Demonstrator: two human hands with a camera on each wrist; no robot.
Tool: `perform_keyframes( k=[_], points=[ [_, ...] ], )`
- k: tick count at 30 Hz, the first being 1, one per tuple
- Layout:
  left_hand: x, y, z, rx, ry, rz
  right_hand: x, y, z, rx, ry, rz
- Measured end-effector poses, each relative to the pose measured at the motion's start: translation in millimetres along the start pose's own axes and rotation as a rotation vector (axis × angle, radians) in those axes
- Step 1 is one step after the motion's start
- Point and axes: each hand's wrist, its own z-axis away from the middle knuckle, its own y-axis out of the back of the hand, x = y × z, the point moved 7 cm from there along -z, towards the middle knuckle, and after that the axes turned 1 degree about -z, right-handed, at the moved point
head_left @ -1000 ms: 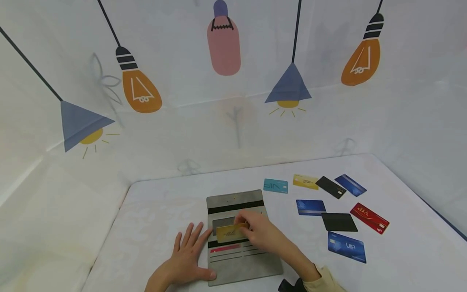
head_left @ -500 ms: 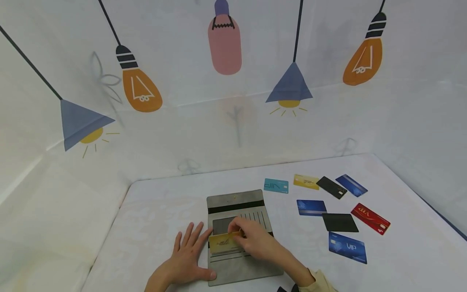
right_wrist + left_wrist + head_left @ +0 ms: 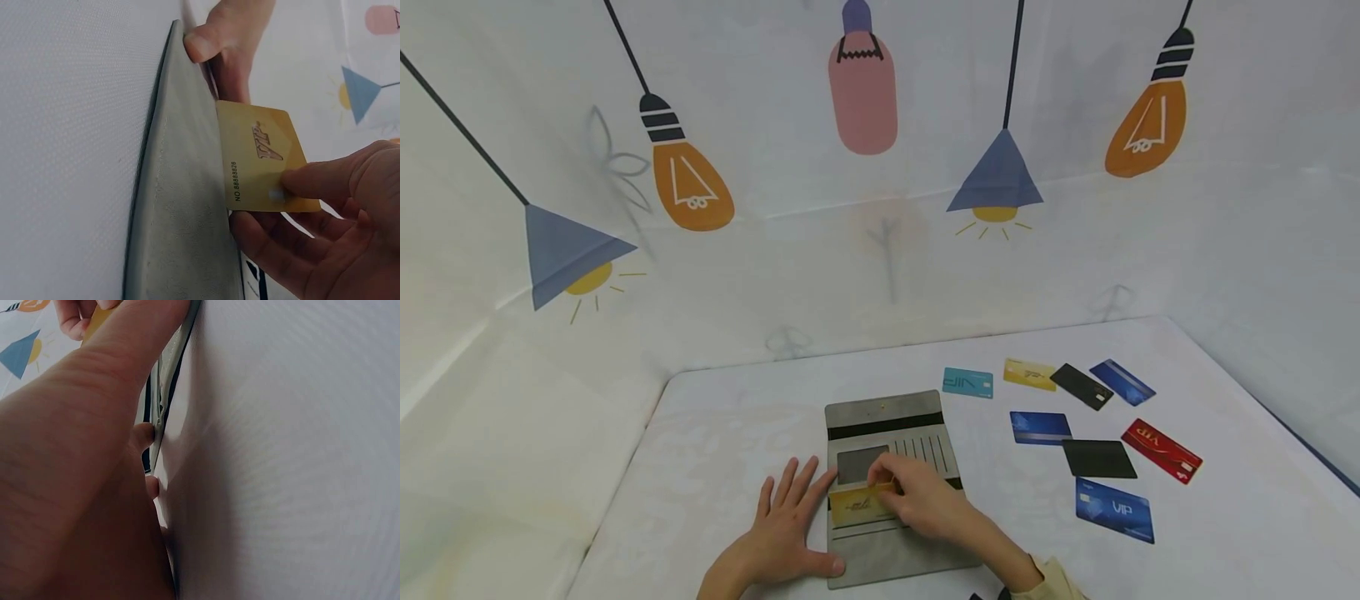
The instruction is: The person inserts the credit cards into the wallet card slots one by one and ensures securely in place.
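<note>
Head view showed the right hand (image 3: pixel 928 500) pinching a gold card (image 3: pixel 853 505) by one end between thumb and fingers. An edge of the card met the open grey wallet (image 3: pixel 910 562); whether it sat in a slot could not be told. Beside the wallet, the left hand (image 3: pixel 778 533) lay spread wide, its thumb on the wallet's edge. Rightward on the white desk (image 3: pixel 737 425) lay eight more cards, including a red card (image 3: pixel 1162 451) and a teal card (image 3: pixel 967 382).

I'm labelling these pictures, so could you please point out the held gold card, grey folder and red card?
Held gold card (image 3: pixel 259 161), right wrist view, printed face.
Grey folder (image 3: pixel 891 555), head view, lower panel.
Red card (image 3: pixel 1162 450), head view, centre.
</note>
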Motion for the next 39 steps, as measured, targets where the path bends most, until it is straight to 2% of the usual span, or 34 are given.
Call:
perform_keyframes(
  k=[12,29,39],
  points=[
    [-2.7,-2.1,-1.2,0.012,-0.002,0.016,-0.9,-5.1,-0.2,0.018,0.003,-0.017],
    [0.8,-1.2,-1.4,-0.006,0.018,0.001,9.4,-8.7,-2.7,0.009,-0.008,0.049],
    [-6.7,-6.1,-2.3,0.040,-0.011,0.020,10.0,-10.8,-4.2,-0.006,0.016,0.057]
  ],
)
